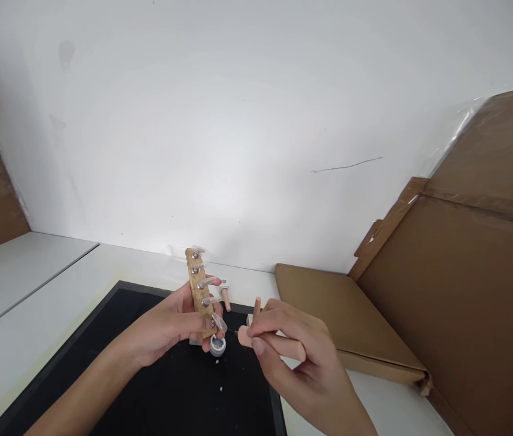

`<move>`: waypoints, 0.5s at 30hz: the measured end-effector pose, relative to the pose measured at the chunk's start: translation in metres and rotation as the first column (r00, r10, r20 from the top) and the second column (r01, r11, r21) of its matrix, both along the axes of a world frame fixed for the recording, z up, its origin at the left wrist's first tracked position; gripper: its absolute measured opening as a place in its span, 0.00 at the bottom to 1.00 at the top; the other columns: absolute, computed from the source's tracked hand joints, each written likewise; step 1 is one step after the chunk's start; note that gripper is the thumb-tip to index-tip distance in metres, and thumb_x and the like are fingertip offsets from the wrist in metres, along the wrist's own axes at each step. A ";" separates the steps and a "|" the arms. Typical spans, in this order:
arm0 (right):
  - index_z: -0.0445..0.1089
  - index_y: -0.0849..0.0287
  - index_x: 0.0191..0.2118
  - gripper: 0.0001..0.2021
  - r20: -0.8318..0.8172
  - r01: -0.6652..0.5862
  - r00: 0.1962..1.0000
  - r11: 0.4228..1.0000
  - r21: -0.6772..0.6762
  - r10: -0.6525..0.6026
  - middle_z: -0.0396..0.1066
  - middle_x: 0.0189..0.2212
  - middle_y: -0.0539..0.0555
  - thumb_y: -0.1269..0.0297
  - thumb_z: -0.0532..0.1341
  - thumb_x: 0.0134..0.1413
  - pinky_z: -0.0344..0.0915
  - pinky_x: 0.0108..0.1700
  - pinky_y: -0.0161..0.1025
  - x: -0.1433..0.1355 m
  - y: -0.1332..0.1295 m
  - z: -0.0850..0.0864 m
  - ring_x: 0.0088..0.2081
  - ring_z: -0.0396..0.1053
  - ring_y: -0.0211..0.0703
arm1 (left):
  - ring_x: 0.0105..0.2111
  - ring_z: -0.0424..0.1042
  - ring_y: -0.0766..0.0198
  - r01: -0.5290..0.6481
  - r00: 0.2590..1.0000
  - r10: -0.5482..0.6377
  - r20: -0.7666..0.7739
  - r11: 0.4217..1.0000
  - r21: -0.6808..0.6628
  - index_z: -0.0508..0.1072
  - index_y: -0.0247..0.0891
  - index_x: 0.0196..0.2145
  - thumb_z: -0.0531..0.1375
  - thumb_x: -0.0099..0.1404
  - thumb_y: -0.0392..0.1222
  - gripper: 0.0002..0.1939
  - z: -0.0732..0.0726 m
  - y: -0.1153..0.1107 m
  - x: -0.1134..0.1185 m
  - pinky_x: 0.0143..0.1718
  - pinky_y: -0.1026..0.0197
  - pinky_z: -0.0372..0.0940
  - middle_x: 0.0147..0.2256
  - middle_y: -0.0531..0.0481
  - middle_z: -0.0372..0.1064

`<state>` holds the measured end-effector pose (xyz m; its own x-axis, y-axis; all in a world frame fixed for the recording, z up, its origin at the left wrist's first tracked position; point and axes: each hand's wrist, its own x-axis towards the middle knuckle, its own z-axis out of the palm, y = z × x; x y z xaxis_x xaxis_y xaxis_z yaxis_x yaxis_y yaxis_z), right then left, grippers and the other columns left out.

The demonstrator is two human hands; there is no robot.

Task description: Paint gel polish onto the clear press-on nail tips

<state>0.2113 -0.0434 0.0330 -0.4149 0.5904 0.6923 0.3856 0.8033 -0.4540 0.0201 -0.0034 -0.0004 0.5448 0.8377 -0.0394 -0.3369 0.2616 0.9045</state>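
My left hand [169, 324] is wrapped round a wooden nail display stand [198, 284], tilted upright. Several clear false nail tips [206, 283] stick out from its metal studs. Between thumb and fingers, my right hand [299, 357] grips a pink-handled nail polish brush [286, 346]. Its thin dark tip points left toward the lowest nail tip [219, 323]; whether they touch I cannot tell. Just below the stand is a small round pot [217, 346] with grey contents.
A black mat [183, 393] lies on the white table. Behind my hands is a nail polish bottle with a pink cap [226, 300]; another pink cap [257, 306] rises beside my right fingers. Cardboard [329, 303] stands at right, and a white wall [220, 133] behind.
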 end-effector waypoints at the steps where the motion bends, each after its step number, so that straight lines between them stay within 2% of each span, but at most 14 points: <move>1: 0.64 0.55 0.32 0.10 -0.011 -0.004 1.000 1.000 0.001 0.004 0.65 0.21 0.46 0.79 0.55 0.51 0.59 0.29 0.35 0.000 0.000 0.000 0.24 0.60 0.36 | 0.29 0.70 0.65 0.006 1.000 -0.006 0.000 1.000 0.004 0.61 0.40 0.50 0.62 0.53 0.28 0.28 0.000 0.000 0.000 0.26 0.63 0.62 0.31 0.53 0.68; 7: 0.65 0.53 0.36 0.09 -0.035 -0.047 0.998 0.999 -0.005 0.047 0.63 0.22 0.45 0.77 0.56 0.54 0.59 0.30 0.36 -0.002 0.001 0.000 0.24 0.60 0.36 | 0.30 0.70 0.65 0.032 0.999 -0.032 -0.008 0.999 0.000 0.61 0.40 0.52 0.61 0.53 0.28 0.28 -0.001 0.000 0.000 0.28 0.62 0.63 0.32 0.53 0.68; 15: 0.64 0.54 0.34 0.08 0.013 -0.034 0.999 0.999 -0.027 0.034 0.63 0.22 0.45 0.77 0.55 0.55 0.59 0.32 0.36 -0.002 0.001 -0.002 0.24 0.59 0.35 | 0.30 0.70 0.66 0.043 0.999 -0.043 0.000 0.999 0.000 0.60 0.41 0.52 0.63 0.54 0.29 0.29 -0.002 -0.001 -0.001 0.31 0.61 0.64 0.32 0.53 0.68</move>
<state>0.2094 -0.0421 0.0309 -0.4442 0.5938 0.6709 0.3644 0.8038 -0.4702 0.0195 -0.0042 -0.0021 0.5803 0.8135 -0.0393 -0.3253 0.2758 0.9045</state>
